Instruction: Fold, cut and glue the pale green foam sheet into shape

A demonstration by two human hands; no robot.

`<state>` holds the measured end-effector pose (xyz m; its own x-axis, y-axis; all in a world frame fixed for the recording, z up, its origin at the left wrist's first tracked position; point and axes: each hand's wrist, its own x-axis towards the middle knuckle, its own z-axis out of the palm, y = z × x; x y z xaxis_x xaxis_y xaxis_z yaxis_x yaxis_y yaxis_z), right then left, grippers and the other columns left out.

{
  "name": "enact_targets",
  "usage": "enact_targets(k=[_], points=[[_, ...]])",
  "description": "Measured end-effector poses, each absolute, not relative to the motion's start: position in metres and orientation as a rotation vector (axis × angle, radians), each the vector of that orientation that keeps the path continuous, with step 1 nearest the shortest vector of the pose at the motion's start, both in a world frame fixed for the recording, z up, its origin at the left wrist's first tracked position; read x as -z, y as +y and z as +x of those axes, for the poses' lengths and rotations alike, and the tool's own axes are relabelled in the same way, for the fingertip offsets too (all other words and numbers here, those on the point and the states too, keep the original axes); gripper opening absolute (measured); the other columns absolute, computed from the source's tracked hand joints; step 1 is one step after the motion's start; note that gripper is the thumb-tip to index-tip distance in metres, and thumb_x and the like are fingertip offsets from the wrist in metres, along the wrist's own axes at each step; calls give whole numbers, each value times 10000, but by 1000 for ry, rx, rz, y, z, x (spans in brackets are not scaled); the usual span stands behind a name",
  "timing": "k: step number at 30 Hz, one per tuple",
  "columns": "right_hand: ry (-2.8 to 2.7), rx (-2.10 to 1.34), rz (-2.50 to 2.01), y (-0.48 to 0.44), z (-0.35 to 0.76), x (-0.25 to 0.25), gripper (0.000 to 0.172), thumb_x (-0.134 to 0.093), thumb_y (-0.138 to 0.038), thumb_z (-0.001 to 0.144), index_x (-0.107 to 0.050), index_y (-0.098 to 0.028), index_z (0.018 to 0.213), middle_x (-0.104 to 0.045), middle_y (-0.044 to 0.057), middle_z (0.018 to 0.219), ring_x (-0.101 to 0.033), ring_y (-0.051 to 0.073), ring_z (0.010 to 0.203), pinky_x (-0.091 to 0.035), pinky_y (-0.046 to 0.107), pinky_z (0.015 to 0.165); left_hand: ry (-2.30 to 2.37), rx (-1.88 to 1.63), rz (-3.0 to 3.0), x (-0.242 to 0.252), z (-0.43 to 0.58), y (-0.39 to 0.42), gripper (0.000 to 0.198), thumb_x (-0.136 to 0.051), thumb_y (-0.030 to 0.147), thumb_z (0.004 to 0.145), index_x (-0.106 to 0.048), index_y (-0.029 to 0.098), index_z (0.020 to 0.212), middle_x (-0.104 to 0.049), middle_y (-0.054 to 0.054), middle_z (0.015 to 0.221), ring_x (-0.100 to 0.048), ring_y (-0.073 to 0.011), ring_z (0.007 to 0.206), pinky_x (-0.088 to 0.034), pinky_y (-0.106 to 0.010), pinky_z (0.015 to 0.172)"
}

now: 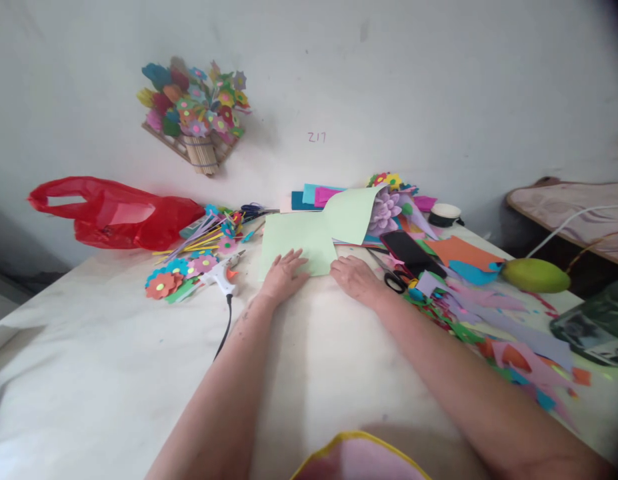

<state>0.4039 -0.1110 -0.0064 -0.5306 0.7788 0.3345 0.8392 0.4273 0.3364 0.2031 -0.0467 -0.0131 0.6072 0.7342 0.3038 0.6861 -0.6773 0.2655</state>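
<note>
A light green craft sheet (293,233) lies on the table, its right part bent up and over toward a purple flower (386,210). My left hand (286,275) rests flat on the sheet's near edge, fingers spread. At the near right corner of the sheet is my right hand (356,280), its fingers curled together at the edge; the fingertips are partly hidden. Just right of it lie black-handled scissors (393,281) and a dark phone (411,253). A white glue gun (221,275) lies to the left of my left hand.
Cut paper flowers (163,283) and a red plastic bag (119,217) are at left. Coloured scraps (489,313), a green mango-like fruit (536,275) and a dark bottle (596,327) line the right side. A flower basket (201,153) hangs on the wall.
</note>
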Motion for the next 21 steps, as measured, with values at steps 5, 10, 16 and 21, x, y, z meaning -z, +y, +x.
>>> enact_targets(k=[5,10,16,21], points=[[-2508,686,-1450,-108,409,12,273,-350,-137,848,-604,-140,745,-576,73,795,-450,165,748,-290,297,659,1063,-734,2614,16,203,-44,229,-530,326,719,-606,218,906,-555,-14,1157,-458,-142,1109,-348,-257,945],[-2477,643,-1472,-109,410,11,236,-393,-144,825,-613,-142,739,-587,69,800,-462,164,765,-296,294,665,1051,-791,2569,17,202,-43,147,-538,286,715,-632,225,811,-619,-2,1041,-545,-132,977,-407,-242,873],[-2447,552,-1538,-107,403,9,205,-423,-191,830,-618,-162,778,-589,61,808,-473,162,811,-313,275,696,1052,-823,2498,17,202,-43,122,-545,286,702,-650,231,728,-643,10,975,-576,-129,901,-432,-234,829],[-2426,443,-1552,-97,392,7,160,-475,-233,815,-623,-178,794,-591,41,825,-484,150,803,-328,257,683,1039,-868,2434,20,202,-41,118,-560,290,682,-653,221,700,-652,0,950,-587,-127,885,-441,-224,815]])
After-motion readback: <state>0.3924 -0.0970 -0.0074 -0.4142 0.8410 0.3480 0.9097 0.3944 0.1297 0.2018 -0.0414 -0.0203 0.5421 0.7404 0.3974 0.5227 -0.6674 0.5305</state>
